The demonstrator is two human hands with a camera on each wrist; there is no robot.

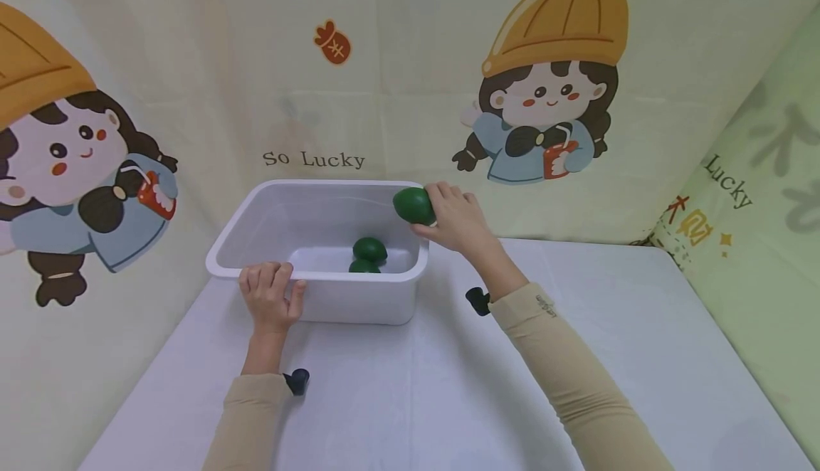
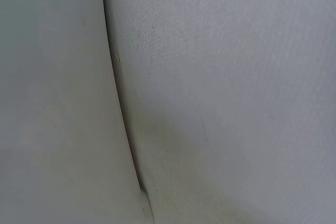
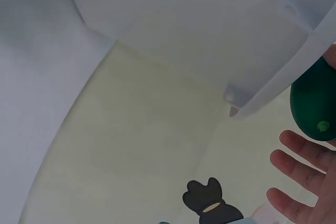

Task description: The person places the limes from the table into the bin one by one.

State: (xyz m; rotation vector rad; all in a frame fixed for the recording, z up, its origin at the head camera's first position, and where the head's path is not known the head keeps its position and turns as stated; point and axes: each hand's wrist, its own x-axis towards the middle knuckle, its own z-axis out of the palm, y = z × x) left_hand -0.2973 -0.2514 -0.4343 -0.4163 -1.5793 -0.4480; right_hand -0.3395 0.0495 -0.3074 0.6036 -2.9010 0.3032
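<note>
My right hand (image 1: 456,216) holds a dark green oval fruit (image 1: 413,205) between thumb and fingers, over the right rim of a white plastic tub (image 1: 359,299). In the right wrist view, a pale stem spot (image 3: 323,126) shows on the fruit; several fingers (image 3: 302,171) of that hand spread apart below it. Two more green fruits lie inside the tub toward its right side: one (image 1: 369,249) behind, the other (image 1: 364,266) partly hidden by the near wall. With fingers bent over the near rim, my left hand (image 1: 267,297) grips the tub at its left part.
The tub stands on a table covered by a white cloth (image 1: 410,393). A cream printed curtain (image 1: 410,101) hangs close behind it, and another printed cloth (image 1: 756,257) borders the right side. The left wrist view holds only close pale surfaces.
</note>
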